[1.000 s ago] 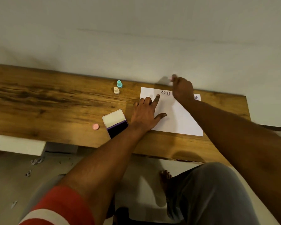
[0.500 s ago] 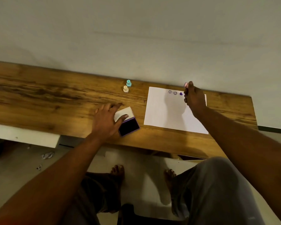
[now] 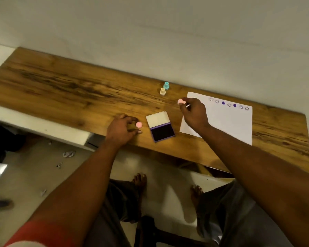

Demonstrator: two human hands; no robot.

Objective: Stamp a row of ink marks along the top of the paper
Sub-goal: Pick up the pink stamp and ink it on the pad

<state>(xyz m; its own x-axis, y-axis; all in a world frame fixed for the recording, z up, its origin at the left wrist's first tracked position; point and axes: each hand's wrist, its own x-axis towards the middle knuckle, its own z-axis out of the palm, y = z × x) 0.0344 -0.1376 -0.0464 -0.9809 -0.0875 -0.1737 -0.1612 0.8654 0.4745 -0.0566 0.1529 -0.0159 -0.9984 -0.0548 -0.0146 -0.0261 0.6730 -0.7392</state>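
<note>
Head view: right hand (image 3: 194, 114) holds pink stamp (image 3: 180, 101) beside paper (image 3: 225, 122).

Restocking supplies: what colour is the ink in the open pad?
Dark purple, nearly black; the ink pad has a purple rim and pale open lid. Head view, the only one.

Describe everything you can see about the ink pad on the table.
The ink pad is a small hinged case lying open and flat on the wooden table, turned slightly askew. Its far half is the pale cream lid, its near half the dark purple-black ink surface with a purple rim. It sits between the left hand and the sheet of paper. Neither hand touches it, and it lies clear of the paper.
</note>
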